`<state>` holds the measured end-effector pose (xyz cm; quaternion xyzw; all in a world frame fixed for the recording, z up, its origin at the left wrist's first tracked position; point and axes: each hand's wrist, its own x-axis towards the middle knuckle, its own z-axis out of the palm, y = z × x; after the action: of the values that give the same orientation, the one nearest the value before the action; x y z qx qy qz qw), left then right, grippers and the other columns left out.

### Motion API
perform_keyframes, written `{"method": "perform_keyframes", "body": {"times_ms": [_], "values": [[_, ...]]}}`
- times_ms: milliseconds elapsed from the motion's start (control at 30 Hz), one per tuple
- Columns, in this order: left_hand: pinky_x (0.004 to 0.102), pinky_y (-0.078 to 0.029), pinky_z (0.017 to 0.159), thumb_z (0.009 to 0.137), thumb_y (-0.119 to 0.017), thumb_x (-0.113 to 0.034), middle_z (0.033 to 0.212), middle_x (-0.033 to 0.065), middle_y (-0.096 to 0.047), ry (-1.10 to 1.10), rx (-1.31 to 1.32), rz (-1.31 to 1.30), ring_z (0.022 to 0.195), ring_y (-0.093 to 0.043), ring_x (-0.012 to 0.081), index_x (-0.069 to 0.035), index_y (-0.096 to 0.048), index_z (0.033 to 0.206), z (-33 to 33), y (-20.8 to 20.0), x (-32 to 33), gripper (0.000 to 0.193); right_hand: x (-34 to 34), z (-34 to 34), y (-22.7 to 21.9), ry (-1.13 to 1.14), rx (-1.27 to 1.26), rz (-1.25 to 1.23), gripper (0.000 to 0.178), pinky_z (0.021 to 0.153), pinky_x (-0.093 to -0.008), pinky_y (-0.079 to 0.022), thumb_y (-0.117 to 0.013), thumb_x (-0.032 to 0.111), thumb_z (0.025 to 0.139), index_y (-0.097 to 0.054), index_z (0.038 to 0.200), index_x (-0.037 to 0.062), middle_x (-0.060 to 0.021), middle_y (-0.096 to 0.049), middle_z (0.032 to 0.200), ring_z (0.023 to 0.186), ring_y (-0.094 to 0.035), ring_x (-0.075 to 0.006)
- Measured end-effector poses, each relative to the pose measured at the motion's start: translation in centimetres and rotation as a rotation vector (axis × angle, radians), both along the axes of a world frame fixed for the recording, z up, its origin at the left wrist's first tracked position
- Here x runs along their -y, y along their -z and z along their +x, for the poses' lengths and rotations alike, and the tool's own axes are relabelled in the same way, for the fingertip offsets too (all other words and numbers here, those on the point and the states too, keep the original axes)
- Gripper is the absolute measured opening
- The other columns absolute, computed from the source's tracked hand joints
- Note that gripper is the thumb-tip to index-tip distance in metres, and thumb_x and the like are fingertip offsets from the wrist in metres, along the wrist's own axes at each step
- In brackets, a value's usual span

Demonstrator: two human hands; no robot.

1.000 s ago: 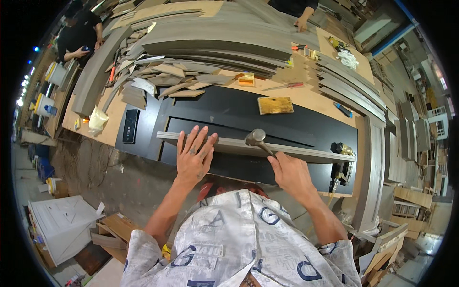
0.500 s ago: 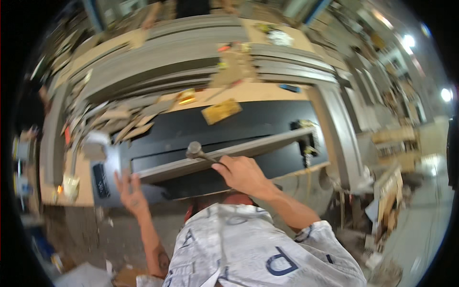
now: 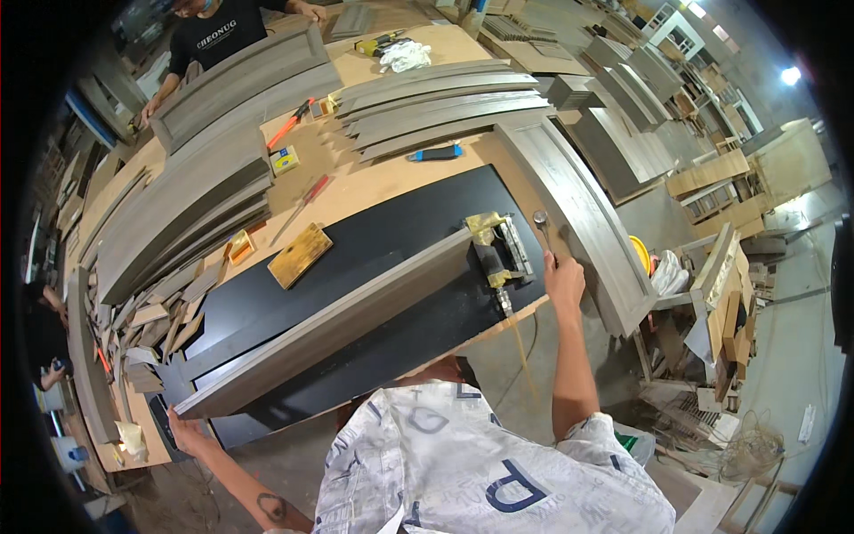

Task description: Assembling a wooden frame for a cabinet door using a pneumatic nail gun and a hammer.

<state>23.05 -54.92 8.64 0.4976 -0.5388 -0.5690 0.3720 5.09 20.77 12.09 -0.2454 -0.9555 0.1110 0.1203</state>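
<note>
A long grey wooden strip lies diagonally across a black panel on the workbench. My left hand grips the strip's near left end at the bench edge. My right hand is shut on the handle of a hammer, its metal head pointing away from me, just right of the strip's far end. A black and metal tool with gold tape rests on the panel at that end, between the strip and the hammer.
A flat wooden block lies on the panel. Grey moulded panels are stacked behind, with offcuts at the left. A blue-handled tool and red screwdrivers lie on the bench. A person in a black shirt works at the far side. A grey frame leans on the right.
My left hand left the top of the strip and slid to its left end. My right hand carried the hammer from mid-strip to the right end. The view swung right.
</note>
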Motion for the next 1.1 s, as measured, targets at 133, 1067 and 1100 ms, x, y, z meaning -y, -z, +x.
{"method": "perform_keyframes", "body": {"times_ms": [133, 1067, 1100], "values": [[0.0312, -0.049, 0.085, 0.094, -0.072, -0.034, 0.112, 0.0087, -0.07, -0.048, -0.024, -0.071, 0.098, -0.066, 0.0206, -0.004, -0.07, 0.117, 1.2, 0.4, 0.5, 0.038, -4.5, -3.2, 5.6, 0.024, 0.048, 0.023, 0.034, 0.074, -0.0544, -0.052, -0.061, 0.034, 0.097, -0.071, 0.094, 0.0015, -0.0216, -0.069, 0.08, 0.077, -0.066, -0.046], [0.0295, -0.032, 0.111, 0.098, -0.061, -0.011, 0.138, 0.0073, -0.059, 0.893, 0.342, 0.138, 0.126, -0.052, 0.0195, -0.006, -0.041, 0.154, 4.5, -4.5, 2.6, 0.06, 11.4, 0.1, -5.6, -0.522, 0.209, -1.07, 0.065, 0.103, -0.0271, -0.04, -0.062, 0.021, 0.099, -0.036, 0.155, 0.0029, -0.0058, -0.059, 0.138, 0.11, -0.057, -0.0131], [0.0294, -0.032, 0.111, 0.098, -0.061, -0.011, 0.14, 0.0078, -0.057, 0.885, 0.332, 0.07, 0.126, -0.051, 0.0195, -0.006, -0.04, 0.155, 3.1, -5.1, 2.4, 0.061, 11.3, 0.7, -6.1, -0.579, 0.072, -1.134, 0.063, 0.094, -0.0238, -0.042, -0.061, 0.021, 0.1, -0.036, 0.155, 0.003, -0.0023, -0.059, 0.132, 0.099, -0.055, -0.0096]]}}
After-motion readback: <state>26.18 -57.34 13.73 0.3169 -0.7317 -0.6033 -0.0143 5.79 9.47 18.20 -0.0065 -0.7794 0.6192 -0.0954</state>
